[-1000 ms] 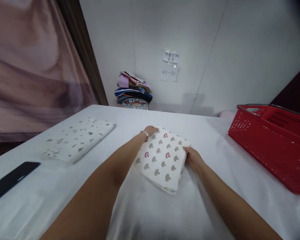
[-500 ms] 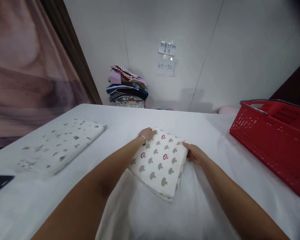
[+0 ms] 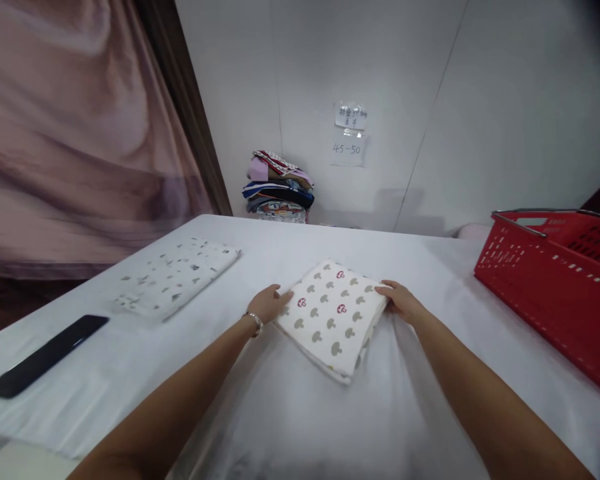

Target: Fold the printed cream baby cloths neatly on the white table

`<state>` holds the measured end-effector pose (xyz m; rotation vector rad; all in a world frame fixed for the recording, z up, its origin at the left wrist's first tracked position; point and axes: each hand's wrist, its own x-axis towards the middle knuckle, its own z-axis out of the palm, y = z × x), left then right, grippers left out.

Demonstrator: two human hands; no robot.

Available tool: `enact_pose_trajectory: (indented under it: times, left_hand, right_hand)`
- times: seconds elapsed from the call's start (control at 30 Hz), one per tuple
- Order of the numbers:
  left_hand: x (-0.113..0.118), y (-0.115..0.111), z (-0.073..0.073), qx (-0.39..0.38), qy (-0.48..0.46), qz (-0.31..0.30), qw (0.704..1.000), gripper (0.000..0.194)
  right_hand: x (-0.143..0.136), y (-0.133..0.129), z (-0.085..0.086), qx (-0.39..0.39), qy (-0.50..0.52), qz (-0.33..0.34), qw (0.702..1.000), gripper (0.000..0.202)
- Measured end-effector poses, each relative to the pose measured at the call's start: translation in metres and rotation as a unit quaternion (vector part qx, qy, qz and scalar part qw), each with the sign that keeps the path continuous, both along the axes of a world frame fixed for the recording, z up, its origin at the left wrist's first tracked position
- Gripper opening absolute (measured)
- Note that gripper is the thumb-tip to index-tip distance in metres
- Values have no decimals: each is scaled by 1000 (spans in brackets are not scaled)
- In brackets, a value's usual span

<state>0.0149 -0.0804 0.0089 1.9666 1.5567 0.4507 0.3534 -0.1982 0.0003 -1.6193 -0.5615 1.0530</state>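
Head view: cloth (image 3: 333,320) lies in right grip (image 3: 401,302), apparently touching left grip (image 3: 269,305)

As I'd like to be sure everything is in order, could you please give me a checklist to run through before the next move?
1. Right hand at the mushroom-print cloth: ok, holding its right corner.
2. Left hand in contact: ok, fingertips at the cloth's left edge.
3. Left hand's grip firm: cannot tell, part of the fingers is hidden.
4. Cloth folded: ok, stacked layers show along its near edge.
5. Underside layers flat: cannot tell, they are out of sight.
6. Neighbours apart from the cloth: ok, the red basket, leaf-print cloth and black flat object all lie away from it.
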Motion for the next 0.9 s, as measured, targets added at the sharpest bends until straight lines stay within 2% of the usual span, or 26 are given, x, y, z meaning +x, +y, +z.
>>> enact_pose_trajectory:
  times: [0.13, 0.27, 0.4, 0.5, 0.67, 0.73, 0.8, 0.9]
  left_hand:
    - [17, 13, 10, 9, 33, -58, 998, 30]
    - [49, 42, 24, 16, 28, -69, 997, 27]
    - [77, 48, 20, 6, 16, -65, 998, 25]
    - [77, 35, 12, 23, -9, -47, 999, 31]
    - [37, 1, 5, 95, -51, -2, 994, 40]
    - [21, -18, 2, 148, -79, -28, 985, 39]
    - [10, -40, -2, 207, -111, -81, 969, 35]
    - [0, -76, -6, 245, -142, -149, 947, 32]
  right_hand:
    - [1, -8, 10, -9, -46, -7, 999, 30]
    - [4, -37, 15, -55, -51, -33, 997, 22]
    - [7, -69, 7, -98, -162, -26, 982, 25]
    - [10, -81, 0, -85, -246, 4, 966, 32]
    - [13, -77, -1, -96, -275, 51, 955, 39]
    - [14, -74, 1, -107, -280, 68, 951, 38]
    - [14, -74, 3, -114, -277, 72, 951, 36]
    - [12, -83, 3, -112, -233, 76, 963, 33]
